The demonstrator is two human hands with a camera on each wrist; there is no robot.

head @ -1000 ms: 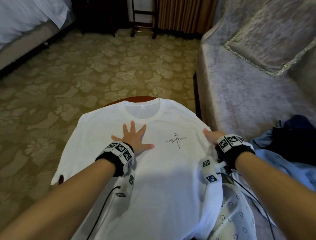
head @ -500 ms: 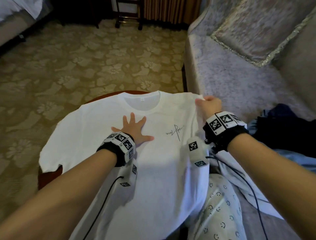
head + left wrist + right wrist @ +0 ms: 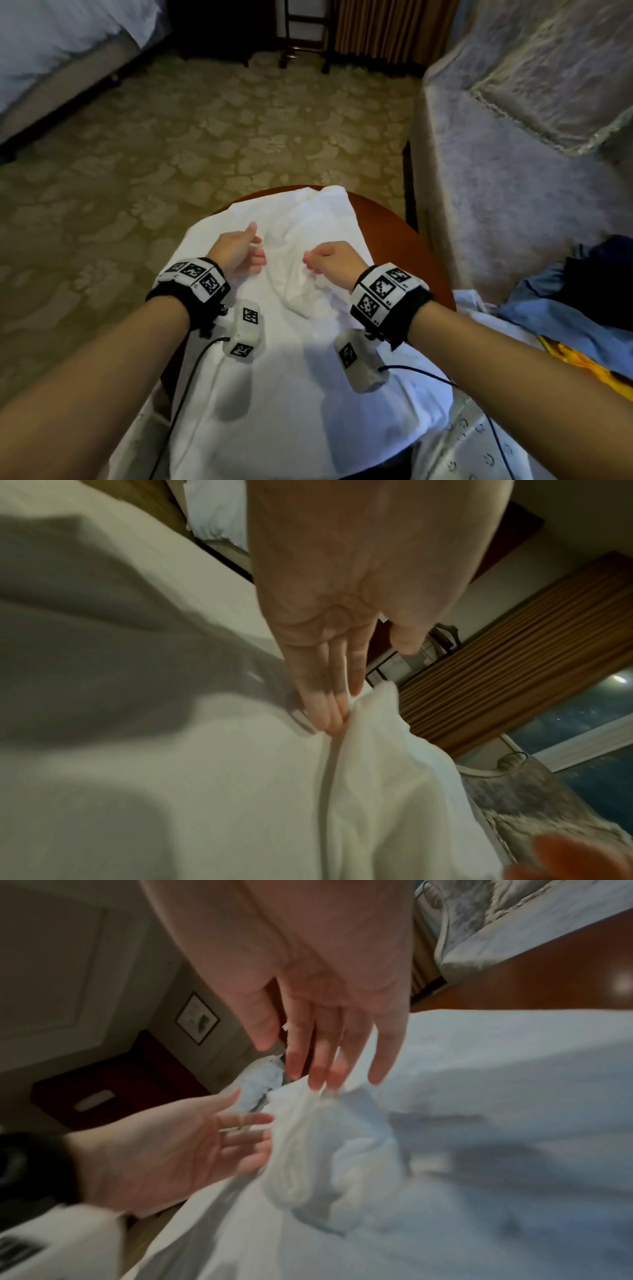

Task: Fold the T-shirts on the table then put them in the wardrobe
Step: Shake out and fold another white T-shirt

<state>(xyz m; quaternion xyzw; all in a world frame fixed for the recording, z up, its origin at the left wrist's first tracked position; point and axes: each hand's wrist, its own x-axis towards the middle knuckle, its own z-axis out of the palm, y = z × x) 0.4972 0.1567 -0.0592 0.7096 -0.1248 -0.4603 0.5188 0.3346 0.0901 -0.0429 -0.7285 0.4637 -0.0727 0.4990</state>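
Observation:
A white T-shirt (image 3: 308, 359) lies on the round brown table (image 3: 394, 226). Its right side is folded over towards the middle, and a bunched ridge of cloth runs between my hands. My left hand (image 3: 245, 245) stands on its edge at the left of that ridge. In the left wrist view its straight fingers (image 3: 329, 712) touch the shirt (image 3: 205, 804) at the fold. My right hand (image 3: 322, 258) hovers at the right of the ridge. In the right wrist view its fingers (image 3: 322, 1069) are extended, with the tips brushing the bunched cloth (image 3: 308, 1150).
A grey sofa (image 3: 513, 171) stands close on the right. A heap of blue and dark clothes (image 3: 582, 301) lies at its near end. A pale patterned garment (image 3: 479, 445) hangs at the table's near right. A bed (image 3: 51, 51) is far left across patterned carpet.
My right hand has carried the shirt's right side over towards the middle and let its grip loosen. My left hand has lifted off its flat press and turned on edge.

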